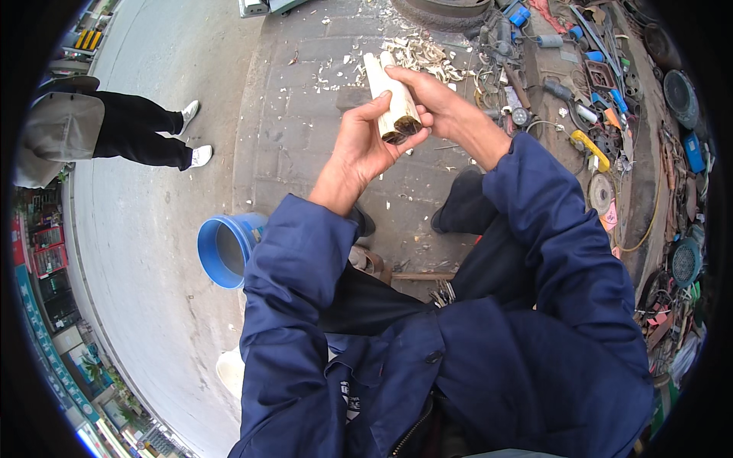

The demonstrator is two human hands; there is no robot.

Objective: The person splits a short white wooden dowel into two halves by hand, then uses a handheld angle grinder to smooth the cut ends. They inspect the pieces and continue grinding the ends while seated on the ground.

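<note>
Both my hands hold two pale wooden sticks (384,90) pressed together lengthwise, raised in front of me. My left hand (365,145) grips their near, darker ends from below with thumb and fingers. My right hand (430,99) wraps over the sticks from the right side. The far ends point away toward a pile of wood shavings (418,55) on the paved ground. My blue jacket sleeves reach up from the lower edge.
A blue bucket (225,248) lies on its side at my left. Tools and metal parts (603,99) are spread along the right, with a yellow handle (589,148) among them. Another person (114,126) stands on the road at left.
</note>
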